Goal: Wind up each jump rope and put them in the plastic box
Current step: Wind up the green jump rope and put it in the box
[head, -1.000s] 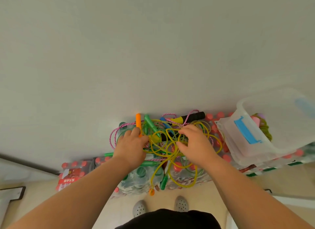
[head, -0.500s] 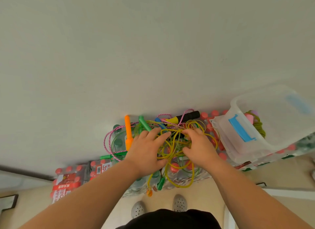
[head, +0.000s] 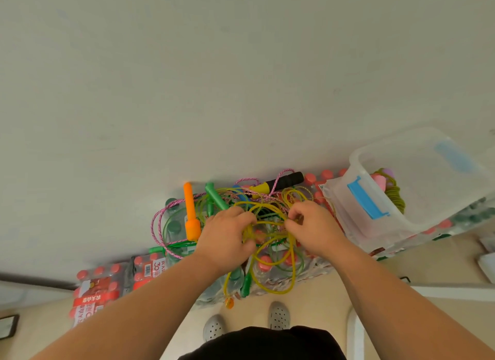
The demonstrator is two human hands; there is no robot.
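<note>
Clutching yellow jump rope [head: 276, 292] strands in left grip [head: 227, 236]. Pinching same rope with right grip [head: 313, 231], near plastic box [head: 428, 204].

materials and finishes around the two hands

between the left hand [head: 227, 239] and the right hand [head: 313, 231]: yellow cord [head: 294, 265], translucent plastic, smooth and glossy. just left of the left hand: orange handle [head: 190, 212], opaque smooth plastic with a soft sheen. beyond its fingertips: green handle [head: 215, 196], the same finish. farther left: pink rope [head: 153, 225], braided textile, matt and speckled, beside a green cord [head: 184, 243] of glossy clear plastic. beyond the right hand: black grip [head: 288, 179], matt, foam-like, on a yellow plastic end. right of the right hand: plastic box [head: 428, 198], frosted translucent walls, with an opaque blue latch [head: 365, 198]. under both hands: bottle packs [head: 96, 292] in shiny wrinkled film. behind: wall [head: 214, 78], matt, faintly rough.
</note>
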